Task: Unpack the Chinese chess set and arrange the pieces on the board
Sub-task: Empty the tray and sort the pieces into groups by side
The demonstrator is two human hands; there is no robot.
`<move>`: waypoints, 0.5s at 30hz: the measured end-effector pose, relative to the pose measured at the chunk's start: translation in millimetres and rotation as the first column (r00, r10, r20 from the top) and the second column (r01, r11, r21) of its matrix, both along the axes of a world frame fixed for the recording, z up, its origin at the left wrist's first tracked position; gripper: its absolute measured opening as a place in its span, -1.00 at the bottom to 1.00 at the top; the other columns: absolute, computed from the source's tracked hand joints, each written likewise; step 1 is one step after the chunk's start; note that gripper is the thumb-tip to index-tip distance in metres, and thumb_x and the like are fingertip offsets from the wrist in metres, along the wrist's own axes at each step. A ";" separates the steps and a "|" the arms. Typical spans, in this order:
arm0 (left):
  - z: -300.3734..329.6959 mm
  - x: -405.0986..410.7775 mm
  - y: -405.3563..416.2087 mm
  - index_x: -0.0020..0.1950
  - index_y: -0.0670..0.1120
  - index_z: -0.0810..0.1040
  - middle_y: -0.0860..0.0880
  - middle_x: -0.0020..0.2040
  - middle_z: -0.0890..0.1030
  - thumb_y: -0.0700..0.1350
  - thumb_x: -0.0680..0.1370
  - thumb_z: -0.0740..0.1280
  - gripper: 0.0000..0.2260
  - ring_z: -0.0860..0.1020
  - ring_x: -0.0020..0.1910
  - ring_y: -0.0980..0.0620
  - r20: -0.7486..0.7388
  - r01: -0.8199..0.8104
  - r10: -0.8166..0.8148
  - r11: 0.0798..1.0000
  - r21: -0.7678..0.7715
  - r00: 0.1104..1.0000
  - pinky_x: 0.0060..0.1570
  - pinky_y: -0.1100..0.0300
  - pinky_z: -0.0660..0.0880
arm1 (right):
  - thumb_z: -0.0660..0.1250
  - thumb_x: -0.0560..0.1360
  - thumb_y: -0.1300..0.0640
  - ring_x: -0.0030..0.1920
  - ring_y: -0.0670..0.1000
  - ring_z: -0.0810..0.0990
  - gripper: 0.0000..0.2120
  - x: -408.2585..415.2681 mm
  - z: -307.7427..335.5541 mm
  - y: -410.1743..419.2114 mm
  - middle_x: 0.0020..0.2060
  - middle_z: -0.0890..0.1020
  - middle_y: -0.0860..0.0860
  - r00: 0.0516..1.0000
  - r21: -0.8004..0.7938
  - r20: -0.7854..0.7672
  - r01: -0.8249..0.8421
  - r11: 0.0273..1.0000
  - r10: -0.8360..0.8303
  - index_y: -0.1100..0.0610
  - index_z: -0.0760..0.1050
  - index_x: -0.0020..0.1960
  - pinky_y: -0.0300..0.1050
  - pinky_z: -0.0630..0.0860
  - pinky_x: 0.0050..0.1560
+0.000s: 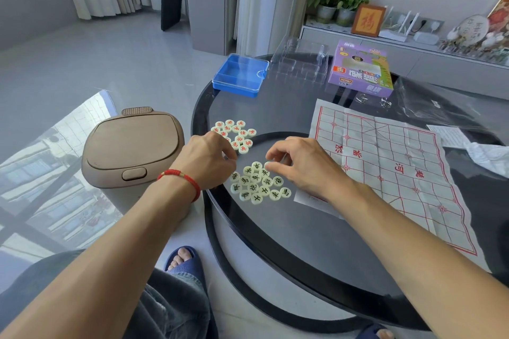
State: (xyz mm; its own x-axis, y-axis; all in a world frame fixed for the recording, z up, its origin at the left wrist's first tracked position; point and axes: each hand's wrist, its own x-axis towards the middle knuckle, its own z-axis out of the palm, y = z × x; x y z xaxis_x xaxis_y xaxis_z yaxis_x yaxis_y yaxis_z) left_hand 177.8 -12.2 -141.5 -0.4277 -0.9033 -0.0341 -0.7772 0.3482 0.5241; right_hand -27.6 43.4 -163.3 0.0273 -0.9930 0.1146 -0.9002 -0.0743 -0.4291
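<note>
Two clusters of round cream chess pieces lie on the dark glass table [289, 228]. The red-lettered pieces [237, 133] are farther away, the black-lettered pieces [259, 183] nearer. My left hand [206, 158] rests between the clusters, fingers curled, partly covering the red ones; whether it holds a piece is hidden. My right hand [300, 162] pinches one cream piece [268, 164] at the black cluster's far edge. The creased paper board [399, 168], printed with red lines, lies flat to the right and bears no pieces.
At the table's far side stand a blue plastic case [239, 76], a clear plastic tray [300, 63] and the purple game box [360, 70]. Crumpled plastic wrap [440, 107] and paper [487, 154] lie far right. A tan lidded bin [132, 146] sits on the floor, left.
</note>
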 end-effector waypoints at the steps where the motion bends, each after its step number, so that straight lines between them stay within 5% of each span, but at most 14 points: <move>1: -0.1 -0.2 -0.1 0.08 -0.04 0.71 0.00 -0.07 0.60 -0.19 0.56 0.33 -0.81 0.61 -0.04 -0.03 -0.001 -0.003 0.003 1.000 0.004 1.000 -0.13 0.22 0.48 | 0.49 0.52 -0.02 -0.11 -0.15 0.57 -0.85 2.1 -1.6 -3.0 -0.10 0.61 -0.09 1.000 0.013 0.000 0.002 1.000 -0.002 0.03 0.65 0.03 -0.21 0.52 -0.08; 8: -3.1 -0.4 -2.0 0.07 -0.01 0.69 -0.03 -0.01 0.61 -0.15 0.56 0.34 -0.83 0.61 -0.04 -0.03 -0.027 -0.020 0.021 0.999 0.027 0.999 -0.16 0.23 0.47 | 0.48 0.51 0.02 -0.05 0.00 0.62 -0.90 -7.2 0.4 -18.4 -0.12 0.63 -0.03 0.993 0.041 -0.031 0.117 0.992 -0.116 0.05 0.67 -0.03 -0.06 0.56 0.01; 15: -5.7 -4.9 -2.6 0.05 -0.03 0.71 -0.04 -0.10 0.68 -0.18 0.54 0.33 -0.81 0.63 -0.13 -0.04 -0.078 -0.041 0.030 0.989 -0.142 0.997 -0.16 0.19 0.51 | 0.37 0.62 0.04 0.19 0.06 0.52 -0.74 -2.8 -0.8 -11.4 0.13 0.56 0.03 0.976 0.063 -0.216 -0.011 0.998 0.024 0.04 0.59 0.28 -0.10 0.39 0.14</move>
State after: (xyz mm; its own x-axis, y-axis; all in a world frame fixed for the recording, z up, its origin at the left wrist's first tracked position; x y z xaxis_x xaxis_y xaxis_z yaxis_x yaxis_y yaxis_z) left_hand 172.9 -14.8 -147.2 -0.3921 -0.9110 0.1275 -0.7507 0.3970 0.5281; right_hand -30.4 32.0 -164.1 0.0620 -0.9971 0.0434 -0.9711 -0.0703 -0.2283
